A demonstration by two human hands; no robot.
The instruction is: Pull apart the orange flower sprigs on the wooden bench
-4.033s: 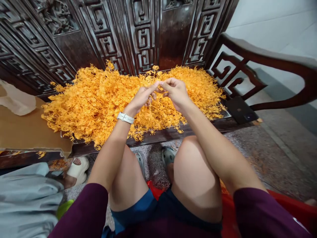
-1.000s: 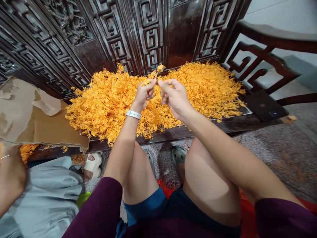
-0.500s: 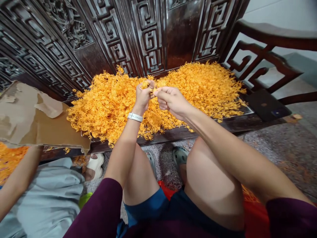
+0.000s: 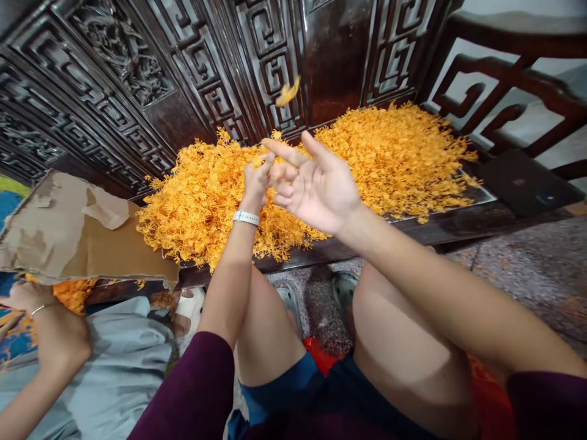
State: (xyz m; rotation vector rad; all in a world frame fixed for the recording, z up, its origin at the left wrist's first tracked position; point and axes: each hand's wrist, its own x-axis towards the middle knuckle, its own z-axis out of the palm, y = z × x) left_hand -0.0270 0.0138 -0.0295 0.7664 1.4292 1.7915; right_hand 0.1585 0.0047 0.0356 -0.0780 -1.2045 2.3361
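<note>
Opened out since the earlier frame, the person's right hand [image 4: 316,183] now spreads palm-up, and a single orange sprig [image 4: 288,91] hangs in the air before a carved dark wooden panel [image 4: 202,61]. At far left, a co-worker's hand [image 4: 59,336] with a thin bracelet rests above a pale grey cloth [image 4: 128,360], near a torn cardboard sheet [image 4: 77,229] lying on the dark wooden worktop [image 4: 435,229]. Next comes the person's left hand [image 4: 257,180], wearing a white watch strap [image 4: 246,217]; its fingertips are bunched, though whether they pinch anything is too small to tell. The hands are apart but just beside each other, above a large heap of dried orange sprigs [image 4: 389,159] on the worktop. Further right lies a dark phone [image 4: 523,183]. Sprigs thrown this high could overshoot the heap and land on the speckled floor [image 4: 527,275]; a careless arm could sweep the loose front edge over the worktop's lip.
</note>
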